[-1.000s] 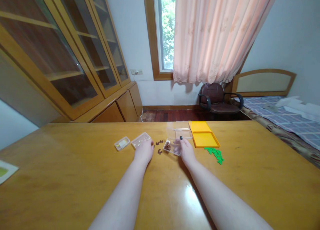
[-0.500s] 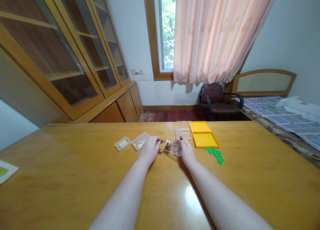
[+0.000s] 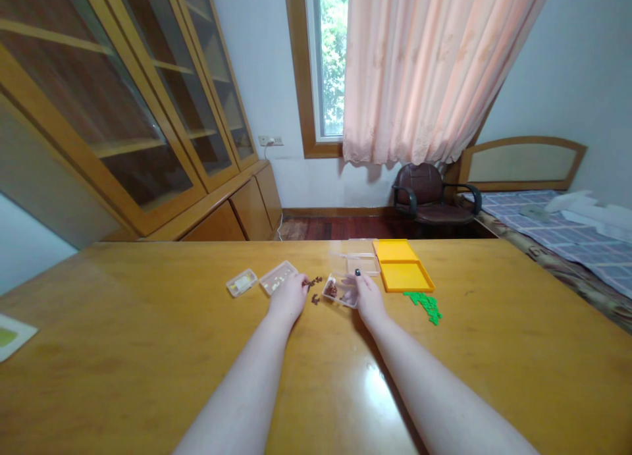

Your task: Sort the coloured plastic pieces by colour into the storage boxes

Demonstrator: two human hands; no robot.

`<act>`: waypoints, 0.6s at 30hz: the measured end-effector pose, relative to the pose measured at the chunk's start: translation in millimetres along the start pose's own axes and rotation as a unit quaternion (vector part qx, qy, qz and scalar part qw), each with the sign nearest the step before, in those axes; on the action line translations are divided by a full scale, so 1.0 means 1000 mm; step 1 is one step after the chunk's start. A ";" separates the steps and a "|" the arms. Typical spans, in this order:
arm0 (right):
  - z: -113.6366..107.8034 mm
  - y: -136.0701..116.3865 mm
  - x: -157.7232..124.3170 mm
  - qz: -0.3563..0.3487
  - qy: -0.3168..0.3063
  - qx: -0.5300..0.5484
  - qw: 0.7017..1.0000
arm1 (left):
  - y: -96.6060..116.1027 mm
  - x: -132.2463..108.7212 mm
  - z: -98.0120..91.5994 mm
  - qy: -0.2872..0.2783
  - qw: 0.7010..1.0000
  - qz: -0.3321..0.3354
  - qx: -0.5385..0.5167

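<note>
My left hand (image 3: 289,299) is closed, its fingertips pinching a small brown piece (image 3: 308,284) just above the table. Other brown pieces (image 3: 316,299) lie on the wood to its right. With my right hand (image 3: 368,295) I grip the right side of a small clear plastic box (image 3: 347,302), which holds more brown pieces (image 3: 332,290) at its left end. Partly behind my left hand is another clear tray (image 3: 269,282) with pale bits in it.
Farther left sits a clear case (image 3: 241,284) with yellow contents. Open clear lids (image 3: 363,265) and an open yellow box (image 3: 405,277) stand beyond my right hand, with green pieces (image 3: 428,306) in front. A white-bordered card (image 3: 14,338) lies at the table's left edge.
My left hand has drawn back slightly left and down, uncovering brown pieces on the table near the clear box. My right hand keeps its place on the box.
</note>
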State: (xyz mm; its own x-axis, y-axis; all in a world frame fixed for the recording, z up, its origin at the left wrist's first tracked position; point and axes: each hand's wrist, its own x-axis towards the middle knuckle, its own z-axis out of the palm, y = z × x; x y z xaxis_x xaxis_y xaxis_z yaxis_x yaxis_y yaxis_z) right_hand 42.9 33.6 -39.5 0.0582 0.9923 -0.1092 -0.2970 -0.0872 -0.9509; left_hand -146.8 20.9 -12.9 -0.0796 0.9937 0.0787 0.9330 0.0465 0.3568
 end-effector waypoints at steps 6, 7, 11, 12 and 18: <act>0.001 -0.001 -0.001 0.004 0.001 -0.003 1.000 | 0.000 0.001 0.004 -0.040 0.999 -0.016 -0.005; 0.001 -0.001 -0.001 0.004 0.001 -0.004 1.000 | 0.000 0.001 0.004 -0.041 0.999 -0.019 -0.004; 0.001 -0.002 -0.001 0.003 0.002 -0.004 1.000 | 0.002 0.001 0.004 -0.046 0.998 -0.030 0.004; 0.001 -0.002 -0.001 0.003 0.002 -0.004 1.000 | 0.002 0.001 0.004 -0.042 0.999 -0.031 0.002; 0.001 -0.002 -0.001 0.004 0.001 0.000 1.000 | 0.003 0.001 0.003 -0.022 1.000 -0.014 0.004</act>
State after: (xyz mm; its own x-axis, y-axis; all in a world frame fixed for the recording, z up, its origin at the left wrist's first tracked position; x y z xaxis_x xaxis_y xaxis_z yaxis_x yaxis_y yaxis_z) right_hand 42.8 33.0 -37.1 0.0570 0.9914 -0.1180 -0.2967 -0.0960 -0.9501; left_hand -142.6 22.1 -15.0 -0.0909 0.9955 0.0273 0.9332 0.0756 0.3514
